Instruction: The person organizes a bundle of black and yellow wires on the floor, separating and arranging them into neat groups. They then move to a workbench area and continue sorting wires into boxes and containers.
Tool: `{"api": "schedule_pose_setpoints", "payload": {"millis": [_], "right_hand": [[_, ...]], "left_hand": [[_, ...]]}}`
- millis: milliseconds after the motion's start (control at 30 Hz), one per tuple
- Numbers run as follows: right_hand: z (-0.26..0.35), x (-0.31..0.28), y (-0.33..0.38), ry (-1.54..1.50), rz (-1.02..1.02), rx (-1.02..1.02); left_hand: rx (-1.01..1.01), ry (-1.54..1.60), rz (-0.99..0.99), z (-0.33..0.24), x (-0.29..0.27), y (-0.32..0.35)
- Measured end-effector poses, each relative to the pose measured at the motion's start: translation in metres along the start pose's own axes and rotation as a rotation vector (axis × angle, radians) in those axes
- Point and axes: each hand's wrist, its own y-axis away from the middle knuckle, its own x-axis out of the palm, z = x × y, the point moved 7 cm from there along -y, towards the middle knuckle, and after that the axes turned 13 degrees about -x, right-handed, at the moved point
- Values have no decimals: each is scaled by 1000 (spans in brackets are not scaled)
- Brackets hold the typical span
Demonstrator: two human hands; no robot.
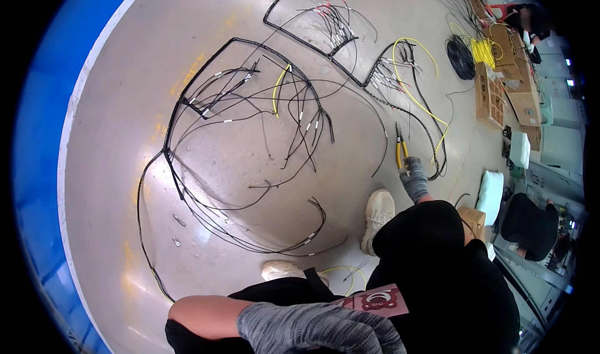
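My right hand, in a grey knitted glove, is closed round the lower end of a pair of yellow-handled pliers. Their dark jaws point away from me, above the floor. My left hand, also gloved in grey, lies across my lap at the lower edge. Its fingers are curled, and what they hold, if anything, is hidden. Right behind it is a flat pink thing with a cartoon bear on it. Ahead of me on the floor spreads a black-wrapped wire harness with loose, white-tagged branches.
A second wire harness lies farther off, with a yellow wire near the pliers. Black cable and yellow cable coils sit by cardboard boxes at right. Another person is at far right. My shoe stands near the wires.
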Motion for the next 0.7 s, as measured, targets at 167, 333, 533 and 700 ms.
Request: {"api": "schedule_pose_setpoints", "payload": {"millis": [167, 333, 533, 700], "right_hand": [[5, 18, 81, -962, 369, 706], [113, -54, 106, -1254, 185, 786], [99, -90, 105, -1215, -10, 653], [68, -127, 64, -1029, -187, 383]], "left_hand": [[-322, -267, 19, 8, -4, 23], [-505, -1659, -296, 17, -70, 47], [-1142, -2086, -351, 28, -168, 124], [-1108, -2023, -764, 5, -205, 181]]}}
